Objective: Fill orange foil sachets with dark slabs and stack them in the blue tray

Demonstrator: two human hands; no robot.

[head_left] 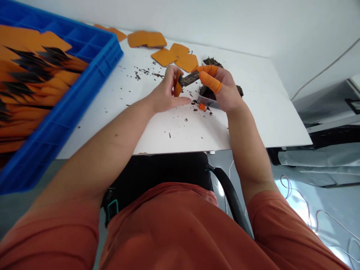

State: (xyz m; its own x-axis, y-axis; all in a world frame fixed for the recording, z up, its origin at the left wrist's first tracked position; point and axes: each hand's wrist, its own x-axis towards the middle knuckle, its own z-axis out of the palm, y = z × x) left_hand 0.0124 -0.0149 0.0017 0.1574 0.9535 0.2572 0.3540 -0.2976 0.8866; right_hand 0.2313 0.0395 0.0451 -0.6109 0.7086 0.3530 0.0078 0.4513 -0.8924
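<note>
My left hand (168, 92) holds a small orange pouch (177, 84) with a dark mouth turned to the right; the thumb stretches out below it. Orange finger covers sit on the thumb and forefinger of my right hand (222, 84). Those two fingers pinch a dark brown, bark-like strip (190, 78), whose left end meets the pouch's mouth; how far it reaches inside I cannot tell. Under and behind my right hand stands a clear plastic tub (208, 101) with more dark pieces, partly hidden. A small bright orange piece (201, 107) lies by the tub.
A blue divided crate (84, 84) fills the left side, holding many orange pouches (53, 90) with dark ends. Flat orange squares (187, 62) lie along the back of the white table (267, 112). Dark crumbs (137, 75) are scattered about. Cables (306, 206) run over the floor at right.
</note>
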